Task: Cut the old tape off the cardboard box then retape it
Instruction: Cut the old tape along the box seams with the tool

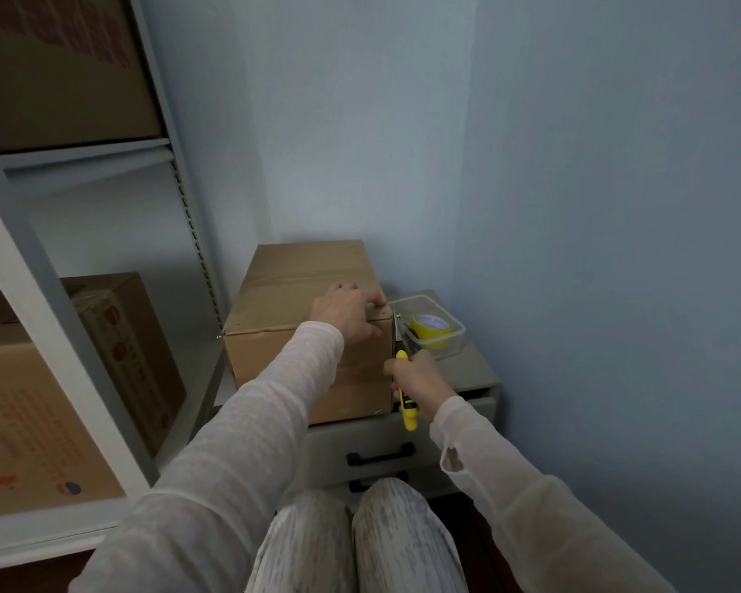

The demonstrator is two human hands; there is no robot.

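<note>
Storeroom corner, probably in a home.
- Fitted at left with a pale metal rack (31, 258), its slotted upright (191, 233) standing by the wall.
- Stocked on the upper shelf with a plain carton (61, 79), and on the lower shelf with printed cartons (26, 400) set side by side.
- Closed in by bare blue walls (574, 164) meeting in a corner.
- Furnished in that corner with a grey drawer unit (360, 438) bearing black handles (380, 454).
- Topped with a box (300, 288) and, just beside it, a clear tub (445, 312) holding a yellow tape roll (431, 333).
- Dimly lit.
</note>
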